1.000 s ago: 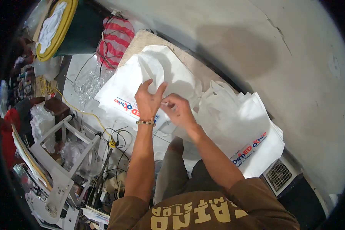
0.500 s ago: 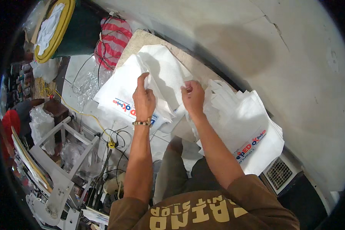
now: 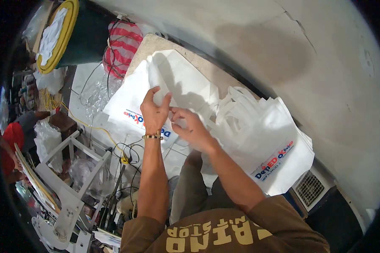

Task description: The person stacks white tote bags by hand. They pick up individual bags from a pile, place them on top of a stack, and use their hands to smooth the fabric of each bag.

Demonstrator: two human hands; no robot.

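Observation:
A white fabric bag (image 3: 188, 80) with coloured print lies partly folded back on top of a flat stack at the left of the board. My left hand (image 3: 155, 111) is closed on the bag's raised, rolled-over edge, thumb toward the right. Close beside it, my right hand (image 3: 193, 128) has its fingers bent and its thumb apart from them, the fingertips near the same edge. Further right lies a pile of white handled bags (image 3: 278, 139), several deep, with their loop handles (image 3: 236, 103) bunched toward the middle.
A pale board (image 3: 150, 44) bears the bags, against a wall (image 3: 283, 50). To the left are a red-and-white striped bundle (image 3: 123, 46), a green bin with yellow rim (image 3: 74, 33), a grey metal frame (image 3: 82, 168) and loose cables (image 3: 128, 154). A person in red (image 3: 12, 139) is at the far left.
My right hand has let go of the bag's right side and moved left, next to my left hand. My left hand has come slightly nearer me. The bag's upper layer is folded further left.

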